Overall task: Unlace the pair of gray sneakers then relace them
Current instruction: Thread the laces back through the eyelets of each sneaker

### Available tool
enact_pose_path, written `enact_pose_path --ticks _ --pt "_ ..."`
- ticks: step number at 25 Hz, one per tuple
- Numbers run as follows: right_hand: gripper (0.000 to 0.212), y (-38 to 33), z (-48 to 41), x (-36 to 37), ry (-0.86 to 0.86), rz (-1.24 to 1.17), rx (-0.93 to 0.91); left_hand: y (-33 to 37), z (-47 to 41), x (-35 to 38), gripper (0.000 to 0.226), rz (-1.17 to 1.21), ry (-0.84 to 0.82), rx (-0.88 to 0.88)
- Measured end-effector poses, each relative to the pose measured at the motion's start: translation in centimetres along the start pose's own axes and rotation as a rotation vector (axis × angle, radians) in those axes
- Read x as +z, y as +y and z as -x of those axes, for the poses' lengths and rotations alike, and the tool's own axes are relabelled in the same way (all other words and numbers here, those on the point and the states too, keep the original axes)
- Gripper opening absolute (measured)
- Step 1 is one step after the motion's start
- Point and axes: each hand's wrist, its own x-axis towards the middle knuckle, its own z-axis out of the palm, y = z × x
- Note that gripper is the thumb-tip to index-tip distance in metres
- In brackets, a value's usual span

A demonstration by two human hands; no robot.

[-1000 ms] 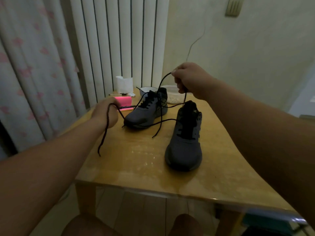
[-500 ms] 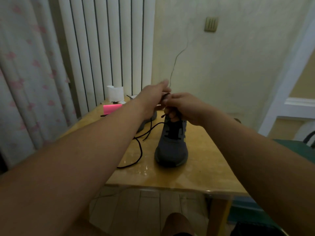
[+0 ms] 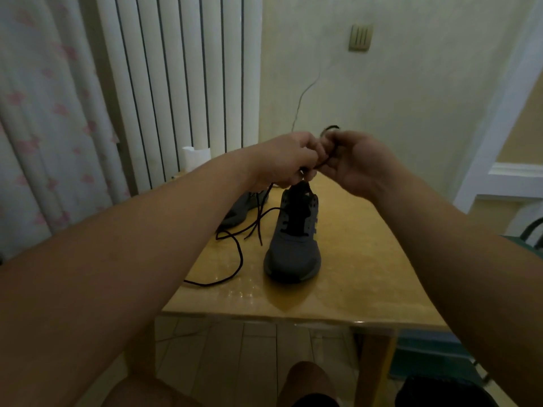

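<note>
- Left hand [image 3: 286,161] and right hand [image 3: 360,164] pinch a black lace [image 3: 321,165] with curled fingers [image 3: 335,142] above the near sneaker [image 3: 293,242].
- Its eyelets look empty; the relacing is still to do, I think.

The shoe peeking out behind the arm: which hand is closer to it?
Left. The left hand is up and right of that sneaker; the right hand is farther right, past the left hand. Both pinch the black lace.

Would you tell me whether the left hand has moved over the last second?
Yes. The left hand went right, from beside the far sneaker to above the near sneaker, meeting the right hand on the lace.
</note>
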Motion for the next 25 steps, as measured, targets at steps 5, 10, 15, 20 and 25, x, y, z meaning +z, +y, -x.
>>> enact_pose_path --ticks 5,10,15,20,25 --pt "0.028 -0.3 -0.2 -4.5 0.424 -0.019 0.042 -3.0 0.9 -2.5 0.021 0.256 0.039 -0.073" --pt "0.024 4.1 0.7 -9.5 0.301 0.702 0.502 -3.8 0.3 -3.4 0.020 0.890 0.165 0.020" --pt "0.021 5.3 2.7 -8.6 -0.168 1.450 0.726 -3.1 0.1 -1.4 0.040 0.965 0.024 0.019" --pt "0.053 5.8 2.6 -7.2 0.185 1.298 -0.329 -4.7 -0.7 3.2 0.021 0.677 0.149 -0.135" --pt "0.057 8.4 4.5 -5.0 -0.041 1.164 -0.582 -6.2 -0.8 4.8 0.026 0.667 0.268 -0.202"
